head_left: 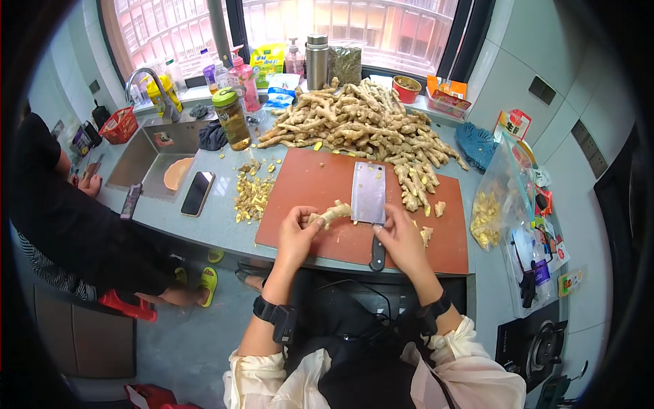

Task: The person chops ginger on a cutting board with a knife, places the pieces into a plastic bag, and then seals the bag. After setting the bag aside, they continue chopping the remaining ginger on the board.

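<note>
Between the thumb and fingers of my left hand [298,232] is a knobby piece of ginger [335,213], held over the reddish-brown cutting board [293,184]. A cleaver [369,194] lies flat on the board, its blade pointing away from me and its black handle reaching past the front edge. My right hand [402,235] is at the right side of the cleaver, thumb and fingers apart, fingertips right by the base of the blade. Small ginger bits [427,235] lie on the board beside that hand. Whole ginger roots [361,116] are heaped behind the board.
Cut ginger pieces [252,194] are scattered left of the board, near a phone [197,193] and a green-lidded jar [231,119]. A clear bag of ginger pieces [487,218] stands at right. Another person [75,204] is by the sink [139,153] at left.
</note>
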A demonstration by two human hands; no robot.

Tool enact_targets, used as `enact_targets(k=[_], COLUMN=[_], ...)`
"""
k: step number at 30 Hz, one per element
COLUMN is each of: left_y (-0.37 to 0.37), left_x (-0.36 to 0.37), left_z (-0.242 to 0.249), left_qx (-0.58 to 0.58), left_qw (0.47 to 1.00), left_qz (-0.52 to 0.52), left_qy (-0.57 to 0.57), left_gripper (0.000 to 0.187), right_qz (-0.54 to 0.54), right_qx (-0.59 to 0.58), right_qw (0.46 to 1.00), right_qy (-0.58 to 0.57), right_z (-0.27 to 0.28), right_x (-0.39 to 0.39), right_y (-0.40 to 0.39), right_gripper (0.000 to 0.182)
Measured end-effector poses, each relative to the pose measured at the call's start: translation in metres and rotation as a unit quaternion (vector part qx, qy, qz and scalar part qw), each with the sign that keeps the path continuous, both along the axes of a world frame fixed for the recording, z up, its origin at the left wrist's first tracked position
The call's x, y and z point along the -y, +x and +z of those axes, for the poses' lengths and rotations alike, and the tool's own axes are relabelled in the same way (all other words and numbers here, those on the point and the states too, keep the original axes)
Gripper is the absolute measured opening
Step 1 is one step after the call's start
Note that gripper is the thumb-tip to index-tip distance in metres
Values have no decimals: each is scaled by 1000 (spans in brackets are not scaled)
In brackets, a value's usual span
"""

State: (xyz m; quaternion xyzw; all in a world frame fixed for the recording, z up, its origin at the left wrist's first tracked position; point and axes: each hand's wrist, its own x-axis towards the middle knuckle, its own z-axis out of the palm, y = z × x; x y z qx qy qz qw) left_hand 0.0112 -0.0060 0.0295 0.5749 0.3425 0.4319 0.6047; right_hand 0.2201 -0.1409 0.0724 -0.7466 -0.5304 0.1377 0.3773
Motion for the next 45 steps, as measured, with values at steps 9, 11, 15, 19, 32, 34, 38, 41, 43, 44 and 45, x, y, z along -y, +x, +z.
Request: enact_targets(k=[9,11,15,19,32,34,38,41,43,44,45], left_y=[-3,-2,0,6,9,9,8,8,8,8,8], left_x=[-3,0,6,7,7,7,7,6,5,5,5], left_z=[-14,-17,-15,-10,-16,-16,-12,-13,-15,-16,-16], left_qx=[-302,-303,-305,-309,-287,-288,-282,-275,-272,-272,-273], left_qw=[900,893,871,872,880,880,886,891,894,893,892], left_qz=[159,167,169,154,158,160,155,154,153,154,155], left_qy=[272,287,346,346,343,343,333,327,323,324,325], left_gripper=[34,33,29,27,17,16,15,15,15,15,14], right_qz=[-42,-35,-12,36,125,143,158,161,185,184,194], right_qx=[121,72,-356,-638,-236,-174,-142,-106,-46,-45,-7], right_qw=[990,997,934,769,959,967,969,970,974,974,975], right_qy=[-55,-2,35,-2,-97,-118,-125,-147,-123,-125,-106], right_z=[-32,-40,-40,-36,43,47,48,51,43,44,46], right_x=[-2,-4,0,8,16,11,3,-1,-4,-5,-6], right_y=[-5,10,19,40,25,23,21,20,24,23,22], right_gripper=[75,75,61,55,43,40,38,36,37,37,36])
